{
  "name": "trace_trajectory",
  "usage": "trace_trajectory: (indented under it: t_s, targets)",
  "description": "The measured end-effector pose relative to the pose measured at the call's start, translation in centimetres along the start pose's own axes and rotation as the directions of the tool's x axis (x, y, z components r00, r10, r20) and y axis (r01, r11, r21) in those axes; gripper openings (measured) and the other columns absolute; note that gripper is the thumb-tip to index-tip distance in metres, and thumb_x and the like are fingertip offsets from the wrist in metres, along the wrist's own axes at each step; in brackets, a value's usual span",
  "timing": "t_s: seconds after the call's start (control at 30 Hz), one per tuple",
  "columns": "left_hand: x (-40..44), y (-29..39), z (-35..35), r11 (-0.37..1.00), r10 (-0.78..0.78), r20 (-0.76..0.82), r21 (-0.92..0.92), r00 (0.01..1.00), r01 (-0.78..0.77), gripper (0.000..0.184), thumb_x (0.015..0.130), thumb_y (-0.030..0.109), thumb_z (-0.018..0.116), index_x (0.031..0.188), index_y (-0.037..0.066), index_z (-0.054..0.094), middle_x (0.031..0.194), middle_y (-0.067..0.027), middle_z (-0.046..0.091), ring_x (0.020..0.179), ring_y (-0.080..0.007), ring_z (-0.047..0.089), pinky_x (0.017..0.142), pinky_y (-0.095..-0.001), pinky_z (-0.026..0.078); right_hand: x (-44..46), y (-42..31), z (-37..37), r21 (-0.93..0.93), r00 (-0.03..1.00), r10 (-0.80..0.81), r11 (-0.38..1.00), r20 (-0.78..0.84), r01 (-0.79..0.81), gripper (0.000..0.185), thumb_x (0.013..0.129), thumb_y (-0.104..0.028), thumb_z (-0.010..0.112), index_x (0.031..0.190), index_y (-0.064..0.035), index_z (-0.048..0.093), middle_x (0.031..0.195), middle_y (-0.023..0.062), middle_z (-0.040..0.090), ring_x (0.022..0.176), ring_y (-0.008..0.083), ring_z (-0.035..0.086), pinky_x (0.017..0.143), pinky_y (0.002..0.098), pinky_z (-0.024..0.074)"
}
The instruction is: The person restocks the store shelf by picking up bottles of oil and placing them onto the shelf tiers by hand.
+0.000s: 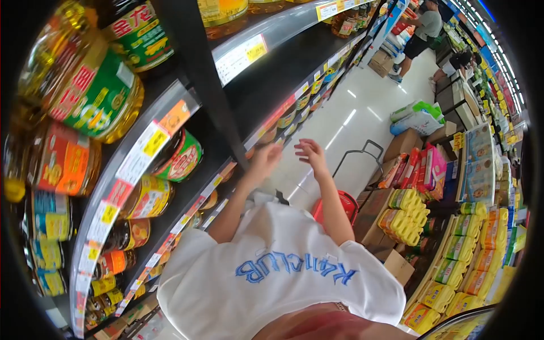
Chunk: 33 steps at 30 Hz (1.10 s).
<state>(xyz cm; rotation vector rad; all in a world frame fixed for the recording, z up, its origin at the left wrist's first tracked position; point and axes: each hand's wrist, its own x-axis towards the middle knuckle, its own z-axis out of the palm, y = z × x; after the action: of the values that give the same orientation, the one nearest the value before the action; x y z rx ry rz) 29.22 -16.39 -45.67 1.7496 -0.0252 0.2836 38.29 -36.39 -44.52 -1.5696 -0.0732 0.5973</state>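
My left hand (267, 161) is raised in front of my chest, near the edge of the oil shelf. Its fingers are slightly smeared but look loosely apart, with nothing in them. My right hand (310, 154) hangs a little to its right over the aisle floor, fingers curved and spread, holding nothing. Below my right forearm sits a red shopping basket (347, 208), partly hidden by my arm. A black pull handle (368, 148) rises behind it. To my left, a large oil bottle with a green label (99, 99) stands on the shelf.
Curved shelf edges with price tags (141, 148) run along my left, holding jars and bottles. On the right are stacked yellow bottles (403, 215), cardboard boxes (403, 143) and pink packages (433, 170). A person in a grey shirt (429, 25) stands farther up the aisle, another person (458, 63) nearby.
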Motion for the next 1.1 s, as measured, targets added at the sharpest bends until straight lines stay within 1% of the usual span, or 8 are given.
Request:
trace_trajectory:
  t_s: [0.03, 0.13, 0.17, 0.27, 0.37, 0.53, 0.77, 1.1]
  targets:
    - [2.0, 0.3, 0.1, 1.000, -0.008, -0.069, 0.008, 0.998, 0.009, 0.025, 0.097, 0.010, 0.065, 0.118, -0.002, 0.062, 0.108, -0.0126, 0.070, 0.091, -0.0156, 0.069, 0.079, -0.0288, 0.054, 1.0, -1.4, -0.5, -0.033, 1.000, 0.003, 0.999, 0.004, -0.003, 0.035, 0.099, -0.031, 0.058, 0.128, -0.0104, 0.059, 0.115, 0.0062, 0.071, 0.096, 0.0172, 0.068, 0.085, 0.0345, 0.0526]
    - [6.7, 2.2, 0.1, 0.997, 0.035, -0.256, 0.073, 0.966, -0.016, 0.028, 0.092, 0.011, 0.068, 0.117, 0.000, 0.062, 0.110, -0.0169, 0.068, 0.106, -0.0314, 0.066, 0.092, -0.0376, 0.051, 5.2, -2.7, -2.5, -0.108, 0.998, 0.040, 0.994, 0.038, -0.036, 0.036, 0.098, -0.033, 0.062, 0.127, -0.0104, 0.060, 0.111, 0.0054, 0.072, 0.094, 0.0159, 0.068, 0.082, 0.0325, 0.0528]
    - [7.9, 3.3, -0.4, 0.912, 0.288, -0.284, 0.371, 0.915, -0.172, 0.029, 0.089, 0.008, 0.067, 0.117, 0.001, 0.063, 0.110, -0.0176, 0.066, 0.105, -0.0363, 0.063, 0.092, -0.0411, 0.050, 6.8, -2.9, -3.1, -0.145, 0.998, 0.054, 0.988, 0.035, -0.048, 0.036, 0.098, -0.032, 0.062, 0.126, -0.0105, 0.061, 0.111, 0.0053, 0.072, 0.094, 0.0158, 0.068, 0.081, 0.0321, 0.0529]
    - [11.2, 2.6, -0.9, 0.806, 0.396, -0.281, 0.562, 0.874, -0.184, 0.032, 0.087, 0.010, 0.068, 0.117, 0.000, 0.062, 0.114, -0.0174, 0.063, 0.108, -0.0371, 0.058, 0.094, -0.0454, 0.047, 11.8, -4.8, -3.2, -0.125, 0.999, -0.004, 0.992, -0.043, -0.001, 0.032, 0.097, -0.029, 0.063, 0.123, -0.0089, 0.062, 0.107, 0.0046, 0.072, 0.089, 0.0141, 0.067, 0.076, 0.0296, 0.0526]
    - [12.7, 0.3, -1.6, 0.747, 0.317, -0.259, 0.661, 0.912, -0.072, 0.036, 0.089, 0.018, 0.068, 0.121, 0.001, 0.060, 0.116, -0.0162, 0.062, 0.111, -0.0366, 0.056, 0.096, -0.0469, 0.045, 17.3, -6.5, -2.3, 0.066, 0.973, -0.187, 0.978, -0.135, 0.198, 0.027, 0.094, -0.018, 0.068, 0.117, -0.0052, 0.063, 0.094, 0.0037, 0.071, 0.080, 0.0098, 0.065, 0.068, 0.0242, 0.0513]
    - [13.2, -0.5, -1.6, 0.575, 0.154, -0.214, 0.813, 0.965, 0.089, 0.035, 0.090, 0.024, 0.068, 0.121, 0.007, 0.063, 0.121, -0.0105, 0.061, 0.117, -0.0317, 0.056, 0.097, -0.0452, 0.044, 29.5, -11.0, -2.7, -0.116, 0.789, -0.554, 0.831, -0.264, 0.544, 0.032, 0.089, -0.013, 0.073, 0.117, -0.0029, 0.061, 0.092, 0.0040, 0.069, 0.075, 0.0084, 0.063, 0.069, 0.0249, 0.0524]
    - [13.9, 0.1, -1.1, 0.519, 0.109, -0.252, 0.839, 0.962, 0.161, 0.031, 0.088, 0.021, 0.068, 0.115, 0.007, 0.066, 0.123, -0.0101, 0.060, 0.121, -0.0321, 0.054, 0.099, -0.0448, 0.042, 49.6, -20.1, -7.1, -0.499, 0.592, -0.782, 0.599, -0.196, 0.626, 0.029, 0.085, -0.007, 0.073, 0.113, -0.0037, 0.064, 0.101, 0.0095, 0.071, 0.083, 0.0178, 0.068, 0.076, 0.0321, 0.0552]
    - [17.5, 1.7, 4.1, 0.467, 0.024, -0.614, 0.705, 0.789, 0.534, 0.034, 0.083, 0.017, 0.072, 0.115, 0.005, 0.066, 0.122, -0.0127, 0.060, 0.121, -0.0350, 0.054, 0.100, -0.0462, 0.043, 66.3, -23.6, -16.5, -0.826, 0.735, -0.677, 0.401, 0.024, 0.397, 0.036, 0.084, -0.007, 0.076, 0.117, -0.0037, 0.063, 0.110, 0.0100, 0.068, 0.094, 0.0203, 0.065, 0.084, 0.0344, 0.0531]
